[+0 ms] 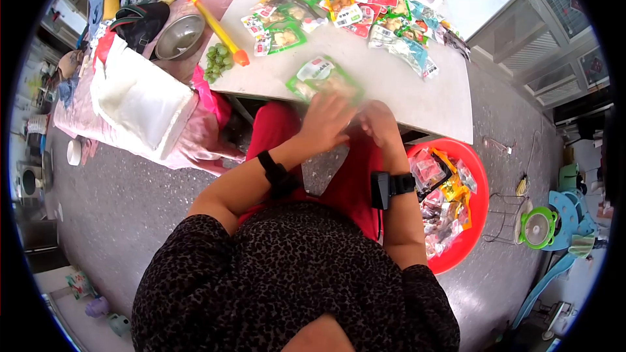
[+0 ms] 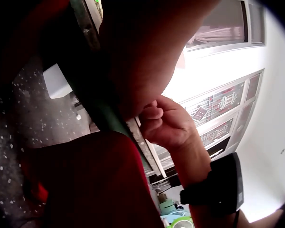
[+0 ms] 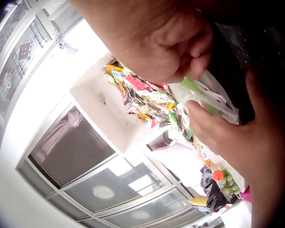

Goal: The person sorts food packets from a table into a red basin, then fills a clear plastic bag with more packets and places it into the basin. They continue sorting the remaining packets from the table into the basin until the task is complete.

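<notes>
A clear food packet with green edges [image 1: 318, 73] lies at the table's near edge, blurred. My left hand [image 1: 326, 120] reaches over its near end, fingers extended onto the plastic, thumb spread apart. In the right wrist view, the left hand's fingers [image 3: 206, 118] overlap the packet [image 3: 213, 97]. Just to the right is my right hand [image 1: 378, 122], its fingers curled in, beside the packet's near right corner. The left wrist view shows the right hand [image 2: 164, 123] with curled fingers and nothing visible in them; the packet is hidden there.
Many food packets [image 1: 381, 10] are heaped across the table's [image 1: 450, 101] far side. Green grapes [image 1: 218, 62] and a yellow-orange stick [image 1: 222, 32] lie at its left. A red basin [image 1: 479, 189] of packets stands right of my legs. A metal bowl [image 1: 179, 38] sits on pink cloth.
</notes>
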A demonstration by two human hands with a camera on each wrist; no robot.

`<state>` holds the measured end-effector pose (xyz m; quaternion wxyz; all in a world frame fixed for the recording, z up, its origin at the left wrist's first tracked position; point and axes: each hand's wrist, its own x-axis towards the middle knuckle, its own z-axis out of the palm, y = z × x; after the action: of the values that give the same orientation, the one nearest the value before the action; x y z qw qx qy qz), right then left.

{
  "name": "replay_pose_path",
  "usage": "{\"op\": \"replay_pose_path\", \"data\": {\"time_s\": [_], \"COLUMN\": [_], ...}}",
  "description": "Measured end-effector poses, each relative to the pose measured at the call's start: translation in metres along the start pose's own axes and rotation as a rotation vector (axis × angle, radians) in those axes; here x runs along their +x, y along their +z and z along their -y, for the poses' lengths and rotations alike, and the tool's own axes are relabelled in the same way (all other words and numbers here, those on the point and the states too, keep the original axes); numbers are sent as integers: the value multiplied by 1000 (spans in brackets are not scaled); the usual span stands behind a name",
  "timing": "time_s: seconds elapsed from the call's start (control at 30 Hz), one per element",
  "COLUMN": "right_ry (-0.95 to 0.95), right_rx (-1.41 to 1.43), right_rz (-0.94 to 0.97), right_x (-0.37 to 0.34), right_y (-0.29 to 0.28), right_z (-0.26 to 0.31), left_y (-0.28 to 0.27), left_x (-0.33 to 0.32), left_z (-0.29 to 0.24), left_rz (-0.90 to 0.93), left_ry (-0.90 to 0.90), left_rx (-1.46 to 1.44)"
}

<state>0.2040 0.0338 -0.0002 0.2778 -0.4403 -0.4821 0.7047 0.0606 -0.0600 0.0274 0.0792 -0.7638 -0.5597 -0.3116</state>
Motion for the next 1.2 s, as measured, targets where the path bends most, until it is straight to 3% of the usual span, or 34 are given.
{"op": "replay_pose_path", "data": {"time_s": [0.17, 0.23, 0.3, 0.33, 0.4, 0.47, 0.57, 0.7, 0.8, 0.83, 0.93, 0.97, 1.07, 1.1, 1.2], "right_ry": [-44, -457, -667, -676, -869, -974, -1071, -1127, -1004, -1087, -975, -975, -724, -693, -604], "right_rx": [18, -239, -490, -598, -609, -913, -1066, -1121, -1226, -1140, -1146, -1181, -1222, -1219, -990], "right_rz": [-76, -66, -253, -411, -440, -503, -459, -240, -31, -56, -2, -15, -127, -165, -322], "right_x": [-9, -9, -10, -9, -21, -45, -68, -100, -121, -126, -143, -147, -167, -173, -187], "right_y": [-10, -13, -20, -15, -8, 4, 15, 17, 14, 12, -4, -13, -51, -68, -109], "right_z": [-9, -18, -20, -13, 6, 42, 76, 102, 109, 107, 106, 103, 100, 97, 78], "left_y": [19, 19, 19, 10, -8, -28, -53, -88, -96, -95, -89, -87, -77, -71, -42], "left_x": [-6, -1, 5, 11, 23, 32, 39, 41, 38, 37, 37, 35, 32, 27, 9], "left_z": [17, 30, 32, 33, 31, 28, 18, -4, -19, -22, -29, -32, -27, -18, 4], "left_rz": [-5, 1, -17, -40, -101, -90, -64, 74, 170, 216, 343, 332, 364, 440, 570], "left_ry": [94, 137, 193, 204, 251, 266, 211, 47, -20, -18, -64, -109, -208, -244, -432], "left_rx": [109, 113, 46, 2, -85, -204, -408, -569, -782, -852, -1034, -1088, -1165, -1166, -1122]}}
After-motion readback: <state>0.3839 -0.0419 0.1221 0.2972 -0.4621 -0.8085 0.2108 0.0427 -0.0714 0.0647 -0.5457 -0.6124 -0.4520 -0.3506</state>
